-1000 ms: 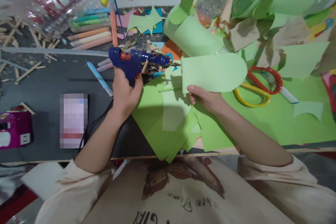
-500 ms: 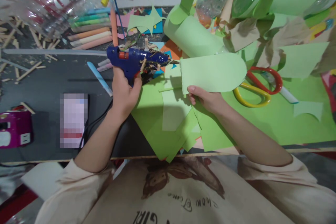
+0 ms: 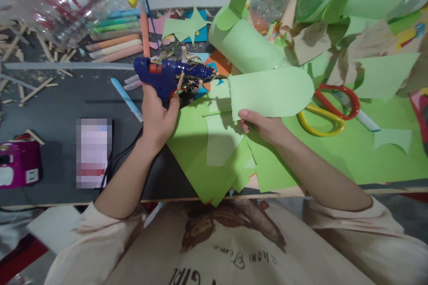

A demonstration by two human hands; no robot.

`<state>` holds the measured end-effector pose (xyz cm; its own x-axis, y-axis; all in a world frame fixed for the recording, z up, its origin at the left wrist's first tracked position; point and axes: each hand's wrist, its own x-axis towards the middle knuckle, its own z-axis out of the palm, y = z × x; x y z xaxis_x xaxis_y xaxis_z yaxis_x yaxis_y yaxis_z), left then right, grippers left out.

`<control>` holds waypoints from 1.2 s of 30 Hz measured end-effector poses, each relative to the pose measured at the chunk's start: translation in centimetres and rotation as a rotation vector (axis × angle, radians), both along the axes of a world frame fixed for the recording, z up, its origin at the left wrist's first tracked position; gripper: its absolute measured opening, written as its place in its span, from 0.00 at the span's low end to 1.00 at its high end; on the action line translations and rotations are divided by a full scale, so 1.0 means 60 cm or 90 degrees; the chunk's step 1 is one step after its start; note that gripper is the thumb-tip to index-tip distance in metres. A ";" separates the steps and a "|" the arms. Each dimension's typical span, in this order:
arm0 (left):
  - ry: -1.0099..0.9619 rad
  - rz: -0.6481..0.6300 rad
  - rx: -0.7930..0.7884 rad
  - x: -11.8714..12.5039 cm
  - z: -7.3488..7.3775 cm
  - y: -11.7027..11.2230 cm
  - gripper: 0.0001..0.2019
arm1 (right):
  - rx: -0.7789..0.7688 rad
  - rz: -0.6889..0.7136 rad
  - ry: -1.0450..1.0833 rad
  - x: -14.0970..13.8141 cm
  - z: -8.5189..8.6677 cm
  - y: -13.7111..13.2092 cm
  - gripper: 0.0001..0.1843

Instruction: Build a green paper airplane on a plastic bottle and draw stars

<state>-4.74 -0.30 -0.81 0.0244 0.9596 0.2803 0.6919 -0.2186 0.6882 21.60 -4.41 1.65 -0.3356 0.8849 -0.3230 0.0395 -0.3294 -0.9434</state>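
My left hand (image 3: 157, 116) is wrapped round the grip of a blue glue gun (image 3: 170, 75), whose nozzle points right at the left edge of a light green paper cutout (image 3: 270, 91) with a rounded end. My right hand (image 3: 262, 124) pinches that cutout at its lower left corner and holds it above the table. The gun's black cord runs down beside my left forearm. Behind the cutout lies a light green paper roll (image 3: 245, 44) with a rounded flap sticking up.
Green paper sheets (image 3: 334, 151) cover the table's right half, with red and yellow scissors (image 3: 331, 109) on them. Chalk sticks (image 3: 113, 38), wooden sticks and a plastic bottle (image 3: 70, 0) lie at the back left. A magenta device (image 3: 20, 164) sits at the left edge.
My left hand has lifted the glue gun slightly up and to the left, its nozzle staying near the cutout's edge. My right hand and the cutout have hardly moved.
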 end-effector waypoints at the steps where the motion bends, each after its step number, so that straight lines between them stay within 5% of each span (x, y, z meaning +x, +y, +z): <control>1: 0.000 0.000 -0.001 0.000 0.000 0.000 0.26 | 0.001 -0.002 0.001 0.000 0.000 0.000 0.29; 36: 0.005 0.001 -0.003 -0.004 0.002 0.002 0.27 | -0.001 0.045 -0.005 0.006 -0.004 -0.002 0.28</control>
<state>-4.97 -0.19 -0.71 0.0246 0.9610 0.2754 0.6976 -0.2139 0.6839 21.94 -4.52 1.43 -0.3950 0.8585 -0.3271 0.0701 -0.3269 -0.9425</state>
